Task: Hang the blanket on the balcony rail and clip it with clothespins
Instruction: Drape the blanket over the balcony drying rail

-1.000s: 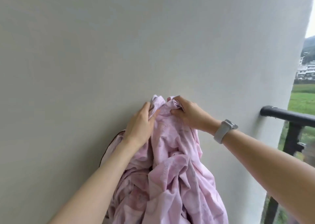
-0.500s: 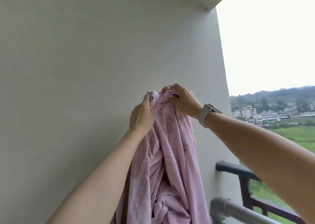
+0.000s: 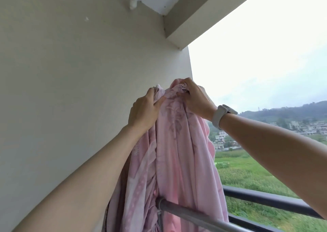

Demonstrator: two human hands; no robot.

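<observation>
A pink patterned blanket (image 3: 178,157) hangs in long folds from both my hands, lifted high in front of the white wall. My left hand (image 3: 144,110) grips its top edge on the left. My right hand (image 3: 196,99), with a grey watch on the wrist, grips a bunched part of the top edge just to the right. The blanket's lower part drapes over a grey metal bar (image 3: 192,216) and in front of the black balcony rail (image 3: 269,200). No clothespins are in view.
The white wall (image 3: 70,90) fills the left side, with a ceiling beam (image 3: 203,18) overhead. Beyond the rail lie green fields and distant buildings under a bright sky.
Both hands have raised the blanket much higher, so it hangs stretched out. My view has tilted up and to the right, bringing the rail, the grey bar and the ceiling into sight.
</observation>
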